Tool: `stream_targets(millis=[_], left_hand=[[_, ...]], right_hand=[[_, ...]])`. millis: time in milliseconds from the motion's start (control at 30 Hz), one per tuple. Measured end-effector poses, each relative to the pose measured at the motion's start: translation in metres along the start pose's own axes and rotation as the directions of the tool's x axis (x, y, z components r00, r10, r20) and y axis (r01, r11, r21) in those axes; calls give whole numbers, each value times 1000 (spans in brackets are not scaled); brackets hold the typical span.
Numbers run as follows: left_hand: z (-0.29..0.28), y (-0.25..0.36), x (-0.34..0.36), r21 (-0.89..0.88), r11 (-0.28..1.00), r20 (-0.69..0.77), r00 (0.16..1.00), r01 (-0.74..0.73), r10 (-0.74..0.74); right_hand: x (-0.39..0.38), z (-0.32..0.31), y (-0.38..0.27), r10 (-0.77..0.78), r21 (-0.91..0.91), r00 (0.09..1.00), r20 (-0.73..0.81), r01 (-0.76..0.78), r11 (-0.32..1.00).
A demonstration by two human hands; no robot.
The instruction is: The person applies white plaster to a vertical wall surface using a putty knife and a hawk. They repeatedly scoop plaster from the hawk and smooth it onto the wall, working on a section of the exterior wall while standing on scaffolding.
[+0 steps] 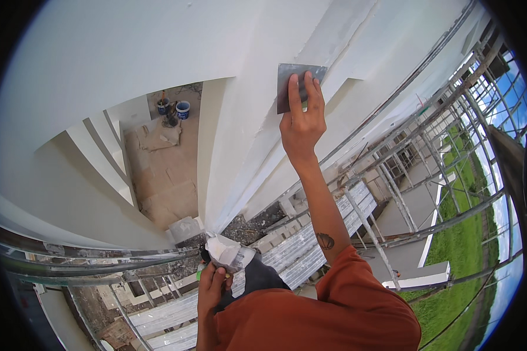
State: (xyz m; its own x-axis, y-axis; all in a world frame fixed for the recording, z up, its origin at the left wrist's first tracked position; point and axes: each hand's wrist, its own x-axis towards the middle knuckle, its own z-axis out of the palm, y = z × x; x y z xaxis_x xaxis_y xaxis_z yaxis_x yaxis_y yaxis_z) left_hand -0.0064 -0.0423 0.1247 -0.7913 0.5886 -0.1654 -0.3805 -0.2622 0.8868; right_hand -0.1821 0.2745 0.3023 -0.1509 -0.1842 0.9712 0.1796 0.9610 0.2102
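My right hand (303, 120) is raised high with its fingers pressed on a flat, dark metal putty scraper (284, 88), a rectangular blade held against the white wall (249, 99). A smeared white strip of putty (336, 32) runs along the wall edge above the blade. Low and near my body, my left hand (212, 286) is closed under a pale holder (234, 256) with a heap of white putty on it. The exact kind of that holder cannot be made out, and its underside is partly hidden by my fingers.
Through the wall opening, two buckets (182, 109) (163, 106) stand on a dusty floor (164, 169). Metal scaffold poles (404, 202) line the right side, with grass (468, 234) beyond. Metal planks (298, 248) lie below me.
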Motion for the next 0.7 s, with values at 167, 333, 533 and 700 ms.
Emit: stream_targets(millis=[167, 333, 533, 700], left_hand=[[-10, 6, 1, 30, 1000, -70, 998, 7, -5], [-5, -2, 5, 41, 999, -51, 999, 1, 1], [13, -14, 13, -11, 999, 29, 999, 38, -38], [26, -21, 22, -288, 939, 51, 982, 187, -180]], right_hand=[[-134, -6, -41, 46, 87, 980, 192, -64, 994], [-189, -28, -43, 39, 111, 915, 401, -90, 990], [-180, -102, -44, 307, 356, 775, 552, -553, 753], [-135, -198, -56, 356, 263, 302, 884, -952, 154]])
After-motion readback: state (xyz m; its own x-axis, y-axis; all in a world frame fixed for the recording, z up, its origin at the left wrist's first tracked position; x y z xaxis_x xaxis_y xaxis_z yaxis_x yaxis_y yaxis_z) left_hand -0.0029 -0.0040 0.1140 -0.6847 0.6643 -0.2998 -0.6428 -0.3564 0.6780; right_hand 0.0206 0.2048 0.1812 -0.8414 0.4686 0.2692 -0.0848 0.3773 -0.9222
